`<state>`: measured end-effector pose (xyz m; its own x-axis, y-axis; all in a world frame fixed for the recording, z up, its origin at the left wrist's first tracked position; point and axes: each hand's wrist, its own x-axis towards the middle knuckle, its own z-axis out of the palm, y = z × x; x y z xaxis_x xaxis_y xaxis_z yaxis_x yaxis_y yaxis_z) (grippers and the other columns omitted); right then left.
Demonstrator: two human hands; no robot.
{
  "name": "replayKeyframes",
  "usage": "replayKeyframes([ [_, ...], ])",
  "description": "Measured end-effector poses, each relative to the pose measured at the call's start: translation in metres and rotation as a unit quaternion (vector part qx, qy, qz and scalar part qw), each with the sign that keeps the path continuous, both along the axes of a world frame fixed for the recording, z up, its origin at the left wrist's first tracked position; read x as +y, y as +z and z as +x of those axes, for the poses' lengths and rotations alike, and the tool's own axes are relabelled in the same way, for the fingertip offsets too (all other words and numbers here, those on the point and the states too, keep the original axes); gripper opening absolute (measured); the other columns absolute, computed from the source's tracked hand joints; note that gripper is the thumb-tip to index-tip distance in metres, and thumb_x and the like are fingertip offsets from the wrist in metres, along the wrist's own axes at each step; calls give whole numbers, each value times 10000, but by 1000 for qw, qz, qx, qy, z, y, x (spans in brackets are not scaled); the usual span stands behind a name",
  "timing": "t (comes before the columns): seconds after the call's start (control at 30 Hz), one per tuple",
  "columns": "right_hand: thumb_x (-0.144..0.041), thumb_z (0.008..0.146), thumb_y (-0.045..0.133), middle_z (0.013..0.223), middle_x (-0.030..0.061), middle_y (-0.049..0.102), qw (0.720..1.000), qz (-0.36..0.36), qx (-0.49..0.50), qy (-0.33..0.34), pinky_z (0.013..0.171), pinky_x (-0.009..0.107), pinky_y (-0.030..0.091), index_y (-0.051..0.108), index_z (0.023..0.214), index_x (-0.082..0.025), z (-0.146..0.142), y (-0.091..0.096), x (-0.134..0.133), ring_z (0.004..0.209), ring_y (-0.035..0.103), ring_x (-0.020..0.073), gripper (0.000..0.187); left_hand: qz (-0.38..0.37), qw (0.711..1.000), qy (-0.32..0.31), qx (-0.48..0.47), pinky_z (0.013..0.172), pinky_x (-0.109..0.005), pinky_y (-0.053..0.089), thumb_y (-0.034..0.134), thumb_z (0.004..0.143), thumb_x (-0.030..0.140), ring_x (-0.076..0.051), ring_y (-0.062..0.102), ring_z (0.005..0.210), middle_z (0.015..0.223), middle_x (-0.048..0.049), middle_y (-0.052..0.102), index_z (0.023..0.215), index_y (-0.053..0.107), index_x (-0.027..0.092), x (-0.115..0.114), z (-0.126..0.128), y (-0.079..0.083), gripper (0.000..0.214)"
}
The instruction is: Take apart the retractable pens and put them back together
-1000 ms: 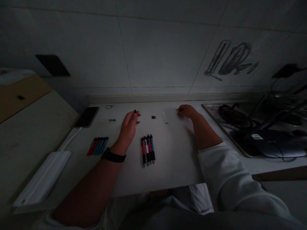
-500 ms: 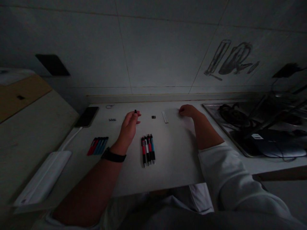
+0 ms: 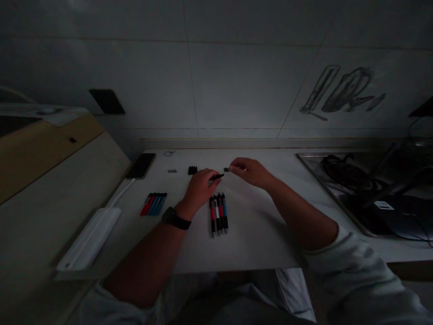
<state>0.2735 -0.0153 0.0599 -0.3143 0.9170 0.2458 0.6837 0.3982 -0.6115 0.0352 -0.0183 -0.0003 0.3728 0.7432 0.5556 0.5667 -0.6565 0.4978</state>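
The scene is dim. My left hand, with a dark watch on the wrist, pinches a small black pen part that points right. My right hand is closed in a pinch just beyond it, fingertips near a tiny black piece on the white counter; what it holds is too small to make out. Right under my left hand lie several assembled pens side by side. A small black clump of parts sits left of my left hand.
A row of red and blue pen barrels lies at the left. Tiny springs, a phone and a white charger block with cable are further left. A gas hob with dark items fills the right side.
Both hands came together at the counter's middle: the right hand moved left from the back right, the left hand lowered and turned its black part sideways. The camera view shifted slightly.
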Motion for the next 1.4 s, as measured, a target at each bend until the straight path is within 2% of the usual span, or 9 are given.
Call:
replayKeyframes([
  [0.1,-526,969,547,893,40,721,998,-12,49,35,753,311,461,707,928,-238,-18,-37,-11,803,617,191,332,10,999,-13,31,868,-409,526,708,940,262,-249,671,946,967,-58,728,1005,721,232,0,1,-1,72],
  [0.17,-518,975,530,873,31,704,995,-19,86,35,756,308,456,689,906,-232,-21,-56,-15,793,608,184,335,3,999,-23,47,858,-406,526,717,932,237,-245,671,939,957,-53,723,996,724,234,-1,2,-1,65],
  [0.3,-486,967,538,844,27,685,993,-18,117,15,744,306,455,669,868,-231,-23,-72,-16,794,613,188,303,-19,997,-36,71,851,-407,532,744,916,228,-244,672,932,948,-50,718,978,722,230,-3,4,-1,66],
  [0.47,-477,953,561,847,34,684,990,1,136,-25,742,316,451,665,887,-230,-18,-72,-14,794,613,198,276,-25,999,-33,29,903,-401,541,769,906,259,-235,671,997,1063,-66,708,1137,683,224,-3,2,-1,248],
  [0.57,-492,957,550,820,31,669,985,-2,162,-52,730,317,448,653,879,-227,-13,-71,-12,783,606,202,295,-23,999,-25,5,895,-385,538,717,941,244,-220,661,977,1028,-59,691,1095,672,214,-2,-1,0,163],
  [0.7,-505,979,520,778,14,634,985,-5,169,-43,725,314,436,635,841,-232,-11,-72,-12,752,582,194,326,-10,1000,-26,-2,890,-374,524,659,967,205,-211,645,962,999,-54,677,1003,665,202,-2,-2,2,36],
  [1.13,-488,996,487,740,8,616,990,4,137,-44,705,306,409,623,791,-231,-12,-74,-13,727,572,186,356,0,999,-44,-8,921,-384,527,613,1003,271,-216,645,1007,1020,-63,669,1002,684,211,-3,-3,1,94],
  [1.3,-459,939,580,856,33,677,984,15,173,-48,729,312,455,643,910,-237,-15,-73,-14,785,605,196,233,3,999,-42,-14,923,-394,537,620,1003,279,-216,650,1002,1021,-66,675,983,692,213,-1,-3,0,100],
  [1.4,-494,934,604,908,30,690,980,2,194,-45,762,318,477,637,968,-241,-15,-73,-15,818,621,195,258,7,999,-28,-24,936,-399,539,633,996,278,-217,653,1018,1028,-65,673,987,699,218,-1,-3,0,90],
])
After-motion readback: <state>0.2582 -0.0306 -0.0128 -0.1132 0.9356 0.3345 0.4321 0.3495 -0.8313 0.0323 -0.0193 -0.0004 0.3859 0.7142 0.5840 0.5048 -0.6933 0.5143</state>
